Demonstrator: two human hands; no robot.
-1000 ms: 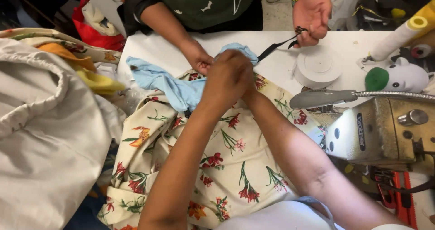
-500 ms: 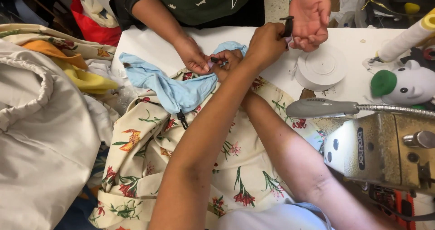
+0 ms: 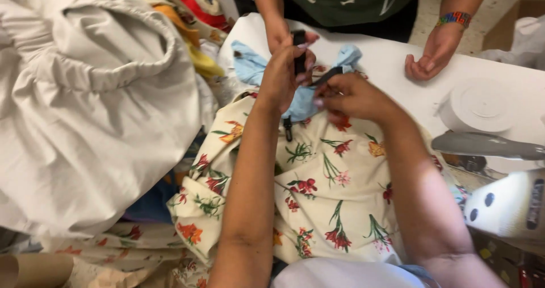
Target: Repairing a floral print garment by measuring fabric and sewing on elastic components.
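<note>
Black scissors (image 3: 300, 52) in left hand (image 3: 284, 75) grip; right hand (image 3: 352, 98) pinches blue cloth (image 3: 252, 66); co-worker's hand (image 3: 278, 32) close.

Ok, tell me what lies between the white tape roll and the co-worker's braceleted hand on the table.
Head view: only bare white table shows between the white tape roll and the co-worker's braceleted hand; nothing sits in that stretch.

Wearer's two bare forearms and hands, seen from above.
Left hand (image 3: 284, 72) and right hand (image 3: 355, 98) carry no gloves, rings, watch or bracelet; nails are short. Both forearms are unsleeved up to a pale garment (image 3: 346, 274) at the lower frame edge.
</note>
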